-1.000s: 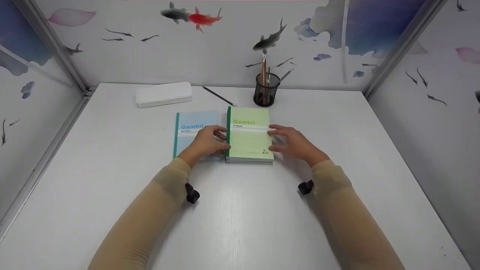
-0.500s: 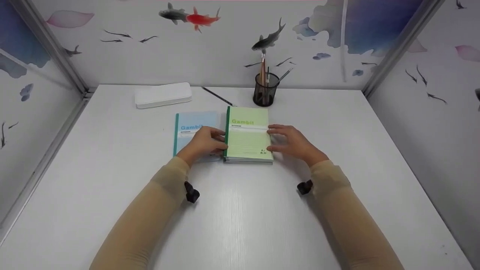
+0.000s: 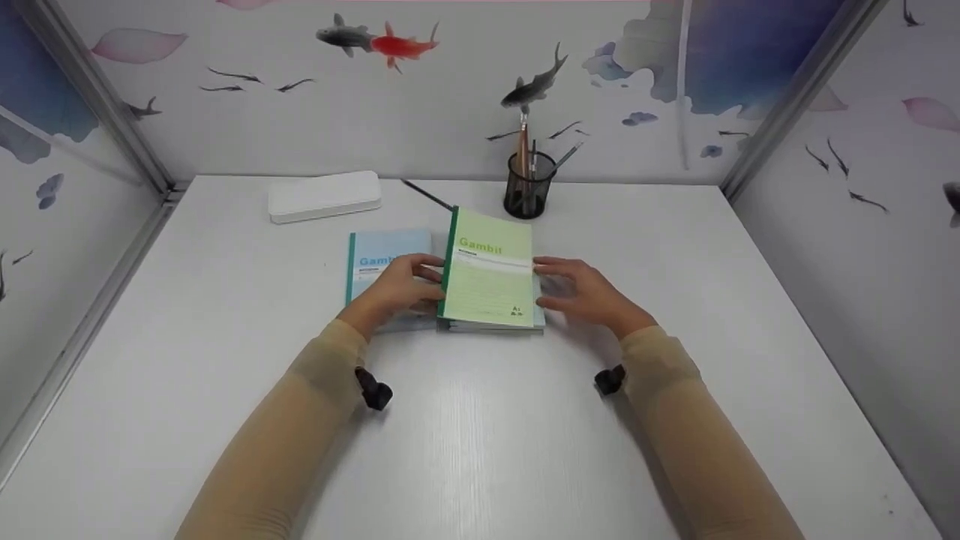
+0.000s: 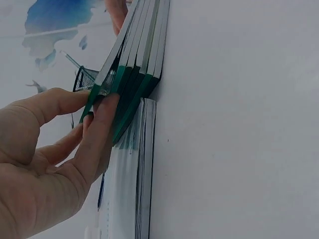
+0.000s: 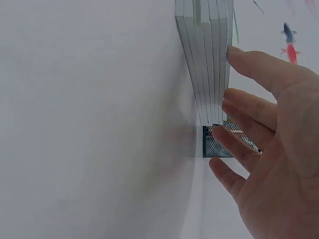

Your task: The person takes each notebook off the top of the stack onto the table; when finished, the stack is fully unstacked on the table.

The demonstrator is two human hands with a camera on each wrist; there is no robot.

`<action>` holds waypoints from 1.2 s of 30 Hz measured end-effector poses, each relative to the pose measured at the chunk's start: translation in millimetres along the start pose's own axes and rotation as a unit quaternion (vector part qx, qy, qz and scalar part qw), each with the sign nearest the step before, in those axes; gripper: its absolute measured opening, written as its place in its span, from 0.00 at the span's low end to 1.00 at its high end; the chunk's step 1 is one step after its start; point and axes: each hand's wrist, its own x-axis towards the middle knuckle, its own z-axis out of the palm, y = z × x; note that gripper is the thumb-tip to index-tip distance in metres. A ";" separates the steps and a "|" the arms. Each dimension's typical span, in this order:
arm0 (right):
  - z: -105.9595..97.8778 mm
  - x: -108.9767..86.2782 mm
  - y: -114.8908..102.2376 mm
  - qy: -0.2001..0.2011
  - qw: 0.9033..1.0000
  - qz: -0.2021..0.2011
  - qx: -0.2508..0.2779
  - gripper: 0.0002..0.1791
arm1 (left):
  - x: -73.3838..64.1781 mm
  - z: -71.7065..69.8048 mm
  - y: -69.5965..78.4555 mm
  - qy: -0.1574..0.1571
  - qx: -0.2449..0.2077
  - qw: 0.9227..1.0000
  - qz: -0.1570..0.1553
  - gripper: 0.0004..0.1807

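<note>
Notebooks (image 3: 495,328) lie stacked mid-table in the head view, a green notebook (image 3: 491,274) on top, tilted with its spine side raised; the left hand (image 3: 399,289) holds that spine, and the right hand (image 3: 589,292) is at the opposite edge. A blue notebook (image 3: 390,244) lies left of the stack; a white case (image 3: 325,197), a pencil (image 3: 427,194) and a mesh cup (image 3: 529,195) sit farther back. Left wrist view: thumb and fingers pinch the green spine, leaving a gap below it. Right wrist view: fingers spread, thumb and nearest fingertips against the stack's edge.
</note>
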 end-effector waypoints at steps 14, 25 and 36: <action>1.6 -1.9 0.0 -0.024 0.999 0.028 0.002 0.34 | -10.8 -9.1 -12.9 -0.019 -0.103 0.994 0.009 0.33; -0.4 -7.9 -1.9 -0.012 0.999 0.043 0.006 0.34 | -25.5 -34.3 -16.2 -0.016 -0.133 0.991 0.025 0.32; 2.4 -4.5 -2.1 -0.018 0.999 0.049 0.001 0.35 | -48.3 -72.1 -31.9 0.039 -0.136 0.990 0.007 0.35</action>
